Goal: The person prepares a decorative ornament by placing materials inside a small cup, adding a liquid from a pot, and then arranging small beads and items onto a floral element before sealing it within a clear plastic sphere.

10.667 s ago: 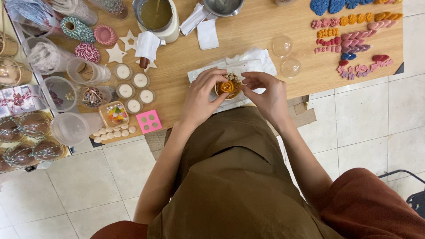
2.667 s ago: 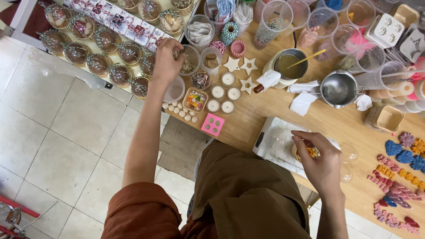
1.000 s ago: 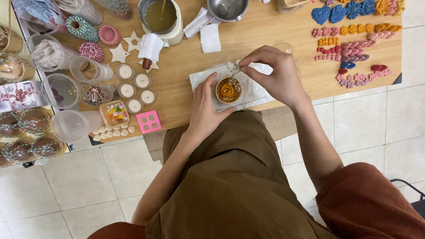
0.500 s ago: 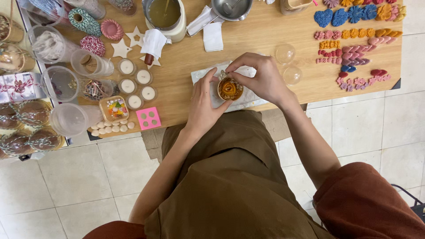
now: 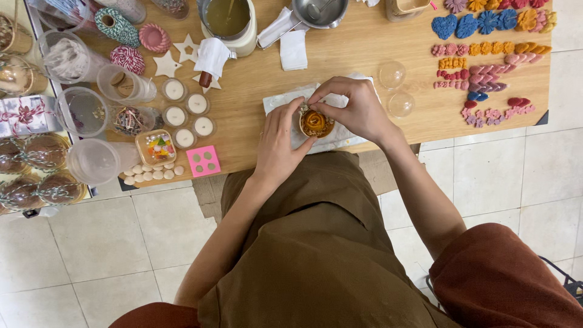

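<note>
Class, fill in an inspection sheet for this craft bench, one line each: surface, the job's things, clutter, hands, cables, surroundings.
Surface: wooden table, crowded on its left side and far right.
Job's things: small round cup holding an orange rose-shaped piece, on a white cloth.
Clutter: twine spools, white tealights, pink square mould, metal pot of yellow liquid, coloured wax shapes, two clear domes.
Hands: left hand cradles the cup's side; right hand pinches at its rim from above.
Cables: nothing seen.
Surroundings: pale tiled floor; wrapped clear globes on a shelf at left.
</note>
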